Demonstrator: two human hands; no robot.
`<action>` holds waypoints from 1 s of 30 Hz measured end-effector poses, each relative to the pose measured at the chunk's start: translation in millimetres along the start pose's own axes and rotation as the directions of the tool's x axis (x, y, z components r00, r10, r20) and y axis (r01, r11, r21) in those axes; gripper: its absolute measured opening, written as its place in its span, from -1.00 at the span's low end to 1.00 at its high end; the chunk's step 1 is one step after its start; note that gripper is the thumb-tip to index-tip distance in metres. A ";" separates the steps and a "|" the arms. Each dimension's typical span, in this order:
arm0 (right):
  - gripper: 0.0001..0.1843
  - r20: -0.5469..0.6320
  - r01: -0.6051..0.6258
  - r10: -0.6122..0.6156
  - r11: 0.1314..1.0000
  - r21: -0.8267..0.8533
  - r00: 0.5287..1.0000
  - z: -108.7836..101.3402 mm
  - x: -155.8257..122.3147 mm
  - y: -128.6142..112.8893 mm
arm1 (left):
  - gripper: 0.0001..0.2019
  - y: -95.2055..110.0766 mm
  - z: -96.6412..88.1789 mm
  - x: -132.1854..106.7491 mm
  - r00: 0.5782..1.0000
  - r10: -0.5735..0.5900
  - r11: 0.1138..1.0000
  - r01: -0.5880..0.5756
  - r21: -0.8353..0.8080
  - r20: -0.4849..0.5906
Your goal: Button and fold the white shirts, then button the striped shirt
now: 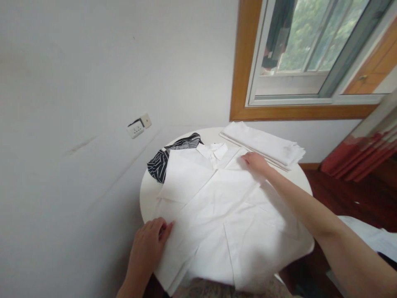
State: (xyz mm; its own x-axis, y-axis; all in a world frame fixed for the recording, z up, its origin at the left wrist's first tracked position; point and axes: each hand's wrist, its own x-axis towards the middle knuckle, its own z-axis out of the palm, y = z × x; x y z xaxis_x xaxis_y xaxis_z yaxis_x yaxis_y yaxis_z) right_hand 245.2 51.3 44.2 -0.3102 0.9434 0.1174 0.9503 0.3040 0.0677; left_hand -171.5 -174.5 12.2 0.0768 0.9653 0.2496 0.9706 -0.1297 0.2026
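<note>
A white collared shirt [198, 211] lies spread over the round table, its collar at the far side and its lower end hanging over the near edge. At the shirt's left edge, my left hand [151, 238] has its fingers curled and thumb against the fabric, closed on the edge. My right hand [254, 162] reaches across to the shirt's far right, fingers pressed together on the fabric near the shoulder. A diagonal fold crosses the shirt front. Part of the right side lies under my right forearm.
The white round table [302, 178] stands against the wall. A folded white cloth stack [263, 142] lies at its back right, and a black-and-white striped garment [159, 165] at its back left. A wall socket [135, 129], a window [291, 91] and a red-and-white curtain [353, 153] are beyond.
</note>
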 end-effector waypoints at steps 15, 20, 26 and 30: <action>-0.65 -0.029 0.080 -0.092 0.958 -0.275 0.995 -0.5 87.3 25.4 | -0.59 -1.7 1.3 -0.8 1.000 -0.003 1.000 0.003 -0.009 -0.009; -0.62 -0.093 0.041 -0.071 0.956 -0.290 0.993 -0.4 89.0 18.8 | -0.59 -1.1 1.6 -0.6 1.000 -0.024 1.000 0.024 -0.019 0.010; -0.59 -0.174 -0.062 0.016 0.964 -0.258 0.985 -1.6 78.8 -7.6 | -0.61 1.2 -0.2 -0.2 1.000 -0.015 0.999 0.016 -0.028 0.018; -0.66 -0.219 0.012 -0.026 0.998 -0.064 0.975 -11.3 45.2 -63.0 | -0.60 -0.2 1.0 0.5 1.000 -0.020 0.999 0.021 -0.041 0.020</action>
State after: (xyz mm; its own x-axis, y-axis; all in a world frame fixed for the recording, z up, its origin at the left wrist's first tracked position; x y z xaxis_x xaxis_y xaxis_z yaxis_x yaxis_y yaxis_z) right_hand 171.0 73.3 56.4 -0.3337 0.8830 0.3300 0.9425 0.3066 0.1328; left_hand -171.4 -173.8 11.3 0.0619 0.9719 0.2270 0.9619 -0.1188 0.2464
